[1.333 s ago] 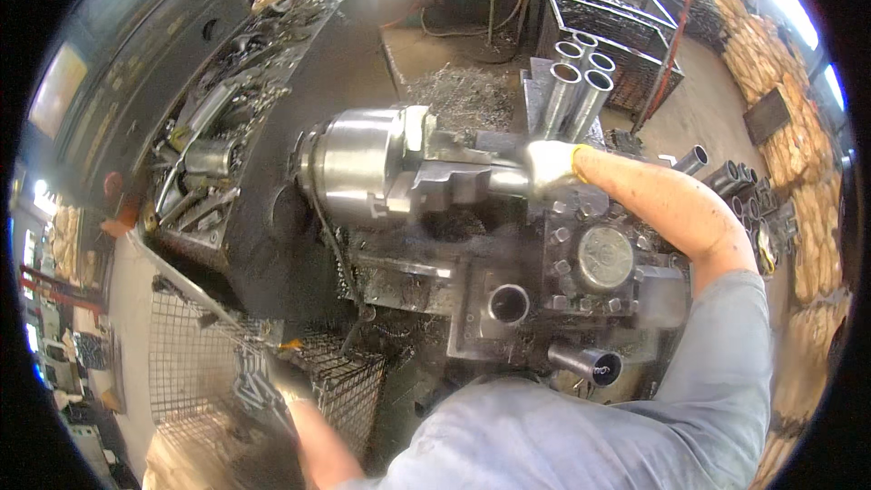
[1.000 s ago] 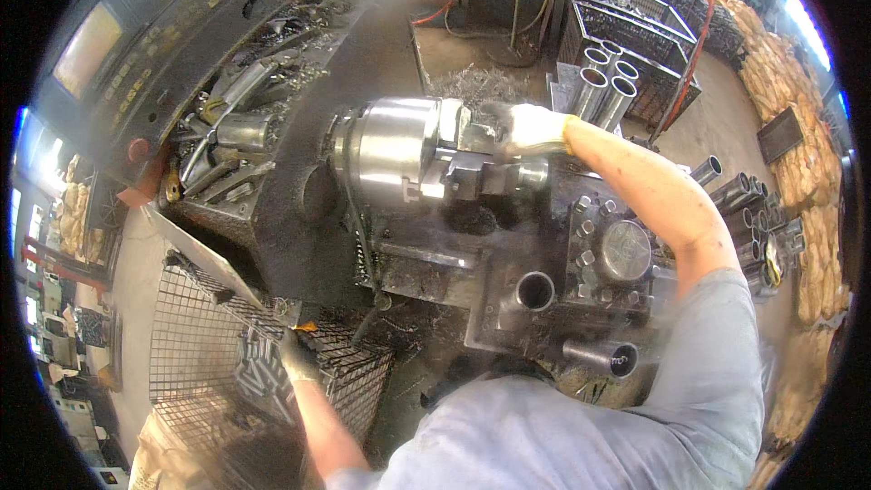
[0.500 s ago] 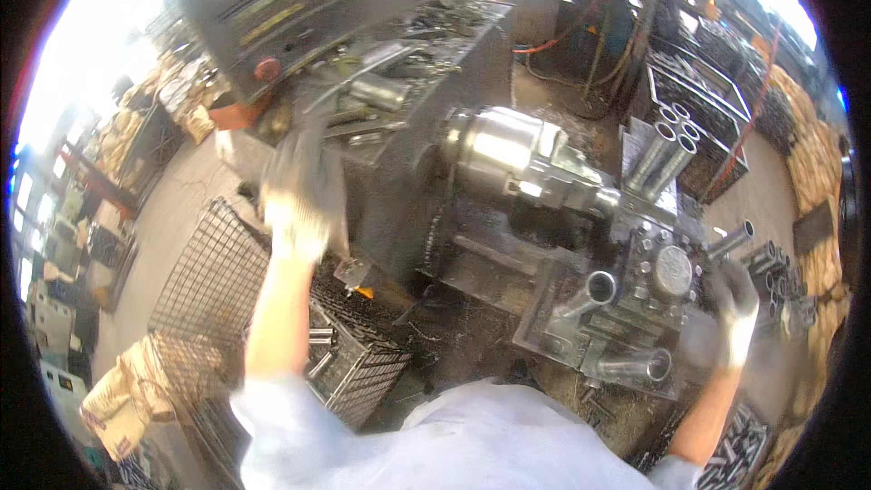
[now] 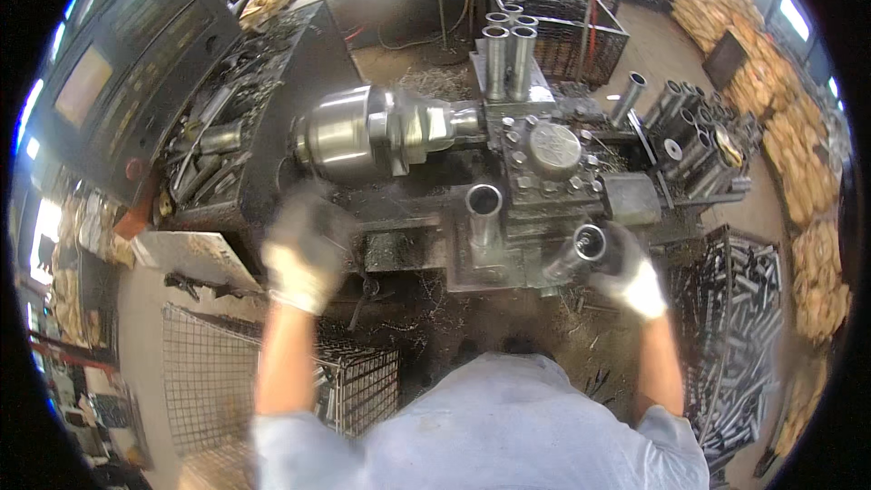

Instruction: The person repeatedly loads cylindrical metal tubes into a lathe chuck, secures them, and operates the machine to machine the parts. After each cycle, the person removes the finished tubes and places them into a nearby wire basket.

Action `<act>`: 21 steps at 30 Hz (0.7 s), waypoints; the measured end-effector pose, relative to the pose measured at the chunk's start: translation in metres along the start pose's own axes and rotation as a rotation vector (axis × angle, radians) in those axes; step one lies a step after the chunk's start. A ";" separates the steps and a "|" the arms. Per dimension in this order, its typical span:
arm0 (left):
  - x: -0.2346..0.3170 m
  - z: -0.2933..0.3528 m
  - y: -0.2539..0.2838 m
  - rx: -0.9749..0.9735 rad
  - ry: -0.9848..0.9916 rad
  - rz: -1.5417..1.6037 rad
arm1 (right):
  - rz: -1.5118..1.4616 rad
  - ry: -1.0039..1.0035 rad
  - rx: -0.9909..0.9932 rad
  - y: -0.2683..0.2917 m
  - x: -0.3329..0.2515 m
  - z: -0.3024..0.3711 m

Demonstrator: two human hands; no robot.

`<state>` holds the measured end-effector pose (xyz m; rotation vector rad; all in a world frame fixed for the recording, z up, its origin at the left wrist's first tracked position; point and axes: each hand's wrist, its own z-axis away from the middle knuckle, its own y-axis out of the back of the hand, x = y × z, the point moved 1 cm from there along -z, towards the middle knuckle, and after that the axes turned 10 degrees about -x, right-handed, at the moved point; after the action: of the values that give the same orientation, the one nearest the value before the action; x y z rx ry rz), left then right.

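Observation:
My left hand (image 4: 307,240), in a dark-palmed, white-cuffed work glove, is above the front of a lathe, just below its shiny chuck (image 4: 340,134). Motion smears its fingers, so their pose is unclear. In a matching glove, my right hand (image 4: 628,270) grips a short metal tube (image 4: 572,252) from its right side, near the upper end. That tube leans on the near edge of the lathe carriage. Left of it, another metal tube (image 4: 484,218) stands upright. The round-topped tool post (image 4: 554,147) with its bolts rises behind both.
Several tubes (image 4: 496,63) stand on a plate behind the tool post, and more (image 4: 694,150) cluster at the right. A crate of metal pieces (image 4: 739,327) is at the lower right. A wire basket (image 4: 363,381) sits near my left arm. The control cabinet (image 4: 127,73) stands far left.
My view has turned, shifting the lathe leftward in the picture. My right hand has come from beyond the tool post to the leaning tube. My left hand stays blurred, now in front of the chuck.

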<state>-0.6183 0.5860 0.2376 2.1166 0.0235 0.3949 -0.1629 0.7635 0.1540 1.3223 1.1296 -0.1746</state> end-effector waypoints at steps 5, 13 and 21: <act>0.094 0.039 -0.199 -0.526 0.209 0.850 | -0.069 -0.193 -0.150 -0.059 -0.002 -0.021; 0.192 0.075 -0.218 -0.530 0.300 0.680 | -0.266 0.233 -0.208 0.014 0.020 0.037; 0.241 0.080 -0.262 -0.453 0.257 0.758 | -0.040 0.333 -0.381 0.032 -0.004 0.060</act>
<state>-0.3311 0.7053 0.0468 1.5487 -0.6720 1.0112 -0.1099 0.7223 0.1683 1.0083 1.3904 0.2324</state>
